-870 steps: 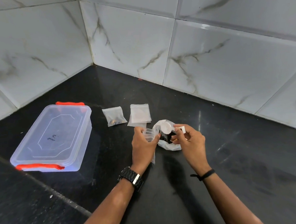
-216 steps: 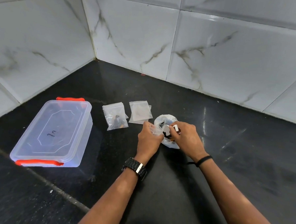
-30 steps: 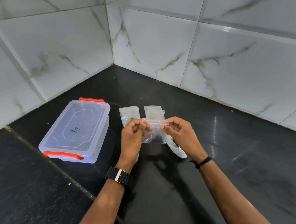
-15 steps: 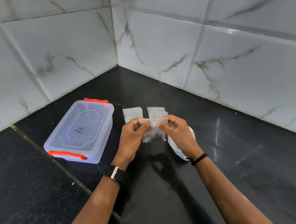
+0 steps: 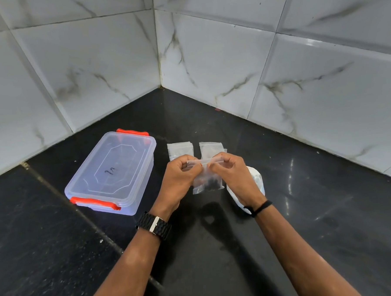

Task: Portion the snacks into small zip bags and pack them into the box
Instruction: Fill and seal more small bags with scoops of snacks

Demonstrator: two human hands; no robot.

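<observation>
A small clear zip bag point(image 5: 207, 180) with dark snacks at its bottom is pinched along its top strip by the left hand point(image 5: 180, 179) and right hand point(image 5: 233, 176), above the black desk point(image 5: 218, 248), right of the lidded box point(image 5: 111, 172).

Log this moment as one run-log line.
left hand + right hand: pinching zip bag top | snacks inside | box: lidded

A home kitchen corner, by the look of it.

I'm working at a polished black stone tabletop point(image 5: 307, 221) that runs into a corner where two walls of glossy white marble-look tiles point(image 5: 219, 62) with grey veins meet. A clear plastic food box point(image 5: 114, 172) with orange-red clips sits on it, lid on, beside small zip bags point(image 5: 180, 148), typical of home food storage.
</observation>
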